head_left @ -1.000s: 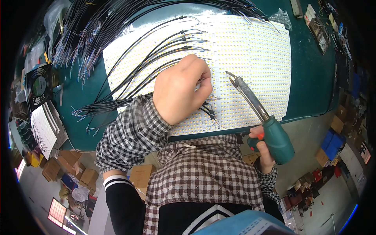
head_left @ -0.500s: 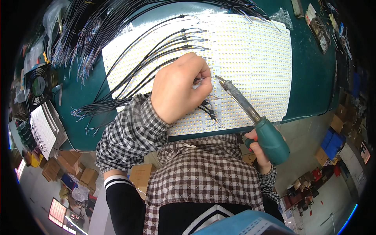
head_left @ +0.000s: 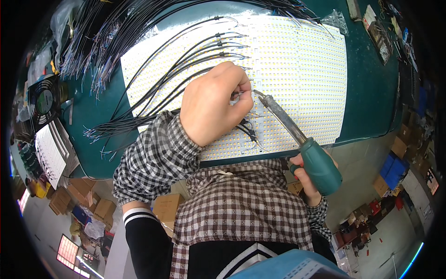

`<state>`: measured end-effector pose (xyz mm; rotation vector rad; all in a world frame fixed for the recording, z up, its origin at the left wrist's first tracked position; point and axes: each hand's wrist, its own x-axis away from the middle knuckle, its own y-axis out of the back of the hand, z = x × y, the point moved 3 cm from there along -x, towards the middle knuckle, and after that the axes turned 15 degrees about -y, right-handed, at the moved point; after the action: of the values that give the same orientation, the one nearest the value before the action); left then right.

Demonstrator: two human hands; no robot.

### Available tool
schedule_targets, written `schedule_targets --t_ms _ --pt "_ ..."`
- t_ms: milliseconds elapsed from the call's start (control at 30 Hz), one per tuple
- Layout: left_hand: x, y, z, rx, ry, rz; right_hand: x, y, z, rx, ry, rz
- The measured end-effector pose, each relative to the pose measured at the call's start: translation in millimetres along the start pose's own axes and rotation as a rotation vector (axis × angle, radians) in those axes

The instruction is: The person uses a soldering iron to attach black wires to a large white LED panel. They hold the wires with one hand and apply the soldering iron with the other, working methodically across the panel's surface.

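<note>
A large white LED panel (head_left: 297, 83) with rows of small yellowish chips lies on the green table. Black cables (head_left: 167, 53) run across its left half, their thin wire ends at a line of pads near the middle. My left hand (head_left: 216, 102) is closed in a pinch over the panel, on a cable whose wire end is largely hidden by my fingers. My right hand (head_left: 309, 179) grips the green handle of a soldering iron (head_left: 320, 165). Its metal tip touches or nearly touches the panel just right of my left fingertips.
A thick bundle of black cables (head_left: 111, 35) with stripped ends lies at the far left. A small fan (head_left: 45, 101) and a stack of white panels (head_left: 55, 151) are at the left edge. Tools and scraps (head_left: 377, 35) lie at the far right.
The soldering iron has shifted slightly left, its tip closer to my left fingertips. My left hand has hardly moved.
</note>
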<state>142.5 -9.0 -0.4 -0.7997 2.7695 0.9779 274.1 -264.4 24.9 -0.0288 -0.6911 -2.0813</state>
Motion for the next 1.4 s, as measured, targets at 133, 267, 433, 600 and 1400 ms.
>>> schedule_targets --t_ms 133,267,433,600,1400 --pt "-0.6 0.3 -0.8 -0.006 -0.004 -0.007 1.2 -0.3 0.1 -0.004 -0.018 -0.011" --pt "-0.4 0.1 -0.2 -0.008 -0.003 -0.008 6.2 0.1 -8.0 -0.047 -0.082 -0.013" --pt "-0.3 -0.1 -0.5 -0.002 0.000 -0.008 6.6 3.1 -8.5 -0.065 -0.093 -0.010" --pt "0.0 -0.6 -1.0 -0.005 0.003 -0.004 7.9 3.7 -8.5 -0.073 -0.120 -0.011" --pt "18.3 20.1 -22.7 -0.121 -0.010 0.070 15.7 7.0 -31.6 -0.293 -0.108 -0.082"
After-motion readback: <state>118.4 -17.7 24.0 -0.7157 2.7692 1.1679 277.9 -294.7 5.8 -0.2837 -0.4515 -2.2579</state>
